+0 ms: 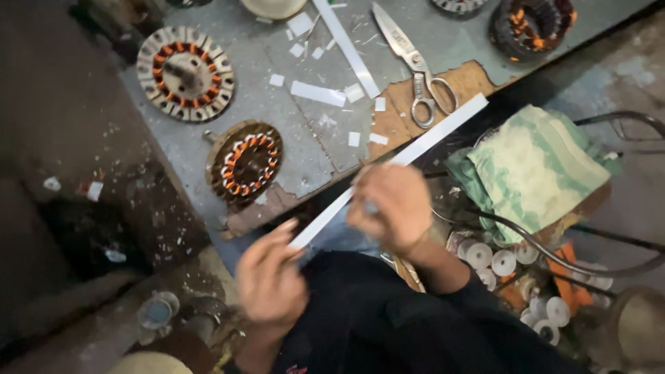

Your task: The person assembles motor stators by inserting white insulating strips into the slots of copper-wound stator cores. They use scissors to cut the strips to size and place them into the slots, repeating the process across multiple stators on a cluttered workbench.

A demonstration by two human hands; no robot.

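Head view, only one angle. You hold a long white strip (395, 165) in both hands, slanting from lower left up to the right, its upper end over the table's near edge by the scissors (415, 66).

Your left hand (270, 280) is closed on the strip's lower end, pinched at the fingertips; the hand is motion-blurred, so exact finger placement is unclear. Your right hand (389, 206) is closed around the strip near its middle, back of the hand to the camera, so the fingers and the part of the strip under them are hidden.

On the grey table (277, 131): a wound stator (244, 163) with orange coils at the near edge, close to your hands. A larger stator (185, 73) sits further back left. A third dark stator (532, 24) at top right is cut off by the frame. Two more white strips (346, 47) and small white offcuts (355, 138) lie scattered around the scissors.

To your right, off the table, a green-and-cream cloth (537, 166) lies over a cluttered heap; white spools (503, 263) sit below it, partly hidden behind a curved dark cable (554, 257). Left side of the frame is dark; floor items there are too dim to identify.
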